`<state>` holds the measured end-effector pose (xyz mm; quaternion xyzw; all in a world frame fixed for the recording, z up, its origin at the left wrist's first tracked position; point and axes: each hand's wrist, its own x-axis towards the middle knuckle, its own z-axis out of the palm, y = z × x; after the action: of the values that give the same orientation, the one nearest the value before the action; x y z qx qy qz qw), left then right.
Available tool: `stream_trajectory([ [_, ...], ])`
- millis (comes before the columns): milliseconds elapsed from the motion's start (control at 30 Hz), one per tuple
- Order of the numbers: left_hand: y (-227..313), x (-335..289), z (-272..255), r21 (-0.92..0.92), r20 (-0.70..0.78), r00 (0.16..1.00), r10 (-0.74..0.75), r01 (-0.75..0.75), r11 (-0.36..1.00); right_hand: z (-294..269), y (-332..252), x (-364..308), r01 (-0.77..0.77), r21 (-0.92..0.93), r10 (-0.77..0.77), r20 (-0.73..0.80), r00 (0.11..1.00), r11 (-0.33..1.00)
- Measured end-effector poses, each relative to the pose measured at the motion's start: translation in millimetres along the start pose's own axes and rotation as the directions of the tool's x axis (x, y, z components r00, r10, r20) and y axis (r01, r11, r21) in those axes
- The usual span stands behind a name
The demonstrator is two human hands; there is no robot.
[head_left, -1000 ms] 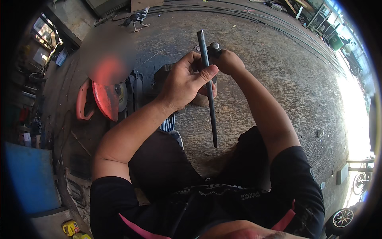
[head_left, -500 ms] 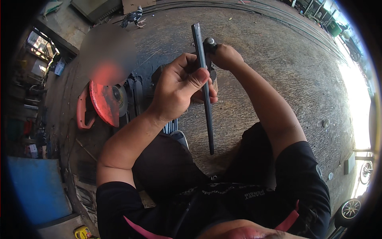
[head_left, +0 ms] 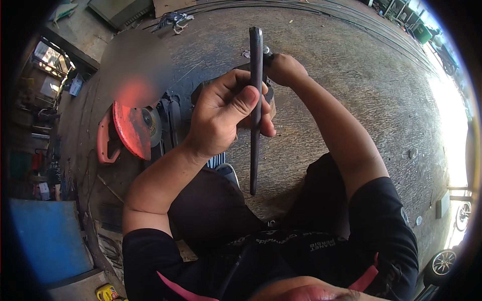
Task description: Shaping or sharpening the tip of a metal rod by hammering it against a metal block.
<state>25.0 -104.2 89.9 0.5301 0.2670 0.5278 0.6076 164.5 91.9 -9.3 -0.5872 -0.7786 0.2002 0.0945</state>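
My left hand [head_left: 221,113] pinches a long dark metal bar [head_left: 256,110] between thumb and fingers. The bar stands nearly upright in the picture, with a bright, worn upper end and a slimmer lower end. Just beyond it, my right hand [head_left: 287,70] is closed round what looks like a hammer [head_left: 266,50]. Only a rounded, shiny metal end and a dark part of it show; the bar and my fist hide the rest. Behind my left fingers sits a dark block [head_left: 270,94], mostly covered.
To the left stands a red cut-off saw [head_left: 131,131] with a round disc, its upper part blurred. A chicken [head_left: 173,20] is at the far left. Long thin rods [head_left: 226,7] lie along the far floor. A blue panel [head_left: 50,241] is at near left, a wheel [head_left: 444,262] at near right.
The bar has turned in my left hand: its lower end swung left and its upper end slightly right. My right hand has barely moved. The chicken has lowered its head.
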Motion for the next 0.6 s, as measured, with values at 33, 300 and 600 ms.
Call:
stream_trajectory([
  [33,-0.4,0.0,-0.1,0.0,0.0,1.0,0.0,0.0,1.0,-0.3,-0.1,-0.1,-0.006,-0.001,0.006,0.004,1.0,1.0],
  [300,-1.2,-1.4,-2.3,0.001,-0.018,0.999,0.027,-0.027,1.0,1.6,0.3,0.9,-0.002,-0.006,0.002,0.004,1.0,1.0],
  [600,2.9,-2.4,0.5,-0.017,-0.02,0.999,0.035,-0.035,0.999,4.6,3.2,1.6,0.011,0.035,-0.011,-0.012,1.0,0.999],
])
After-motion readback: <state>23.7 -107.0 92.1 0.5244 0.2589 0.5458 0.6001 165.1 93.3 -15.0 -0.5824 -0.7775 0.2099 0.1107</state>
